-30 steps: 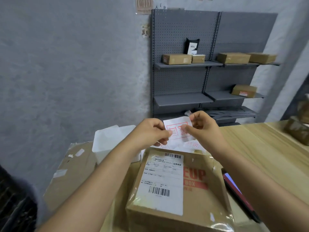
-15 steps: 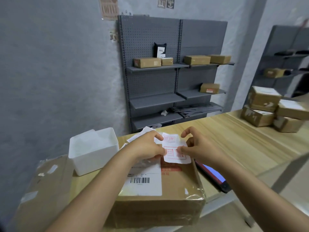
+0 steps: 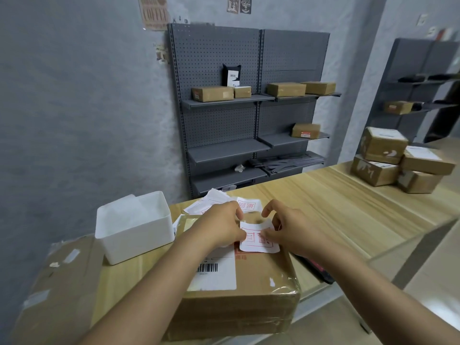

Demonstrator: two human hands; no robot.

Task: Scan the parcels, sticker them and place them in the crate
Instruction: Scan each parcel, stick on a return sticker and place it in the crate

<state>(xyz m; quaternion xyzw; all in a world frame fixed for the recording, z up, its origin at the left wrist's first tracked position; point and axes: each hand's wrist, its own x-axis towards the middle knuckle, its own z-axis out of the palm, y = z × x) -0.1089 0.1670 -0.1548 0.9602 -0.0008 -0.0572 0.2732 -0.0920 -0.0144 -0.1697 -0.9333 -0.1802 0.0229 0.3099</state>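
Both hands pinch a white sticker (image 3: 258, 239) with red boxed characters: left hand (image 3: 221, 226) its left edge, right hand (image 3: 286, 230) its right. It lies on the parcel (image 3: 239, 282) beside a barcode label (image 3: 214, 272). A far-left poster (image 3: 153, 12) reads "COFFEE".

Left hand (image 3: 221, 226) and right hand (image 3: 290, 229) close together, fingers curled

I read "COFFEE" on the wall poster (image 3: 153, 13). Sticker (image 3: 258, 241) on the parcel (image 3: 249, 282) shows red boxed characters, too blurred to make out. Shipping label (image 3: 216, 272) has a barcode, its small print illegible to me
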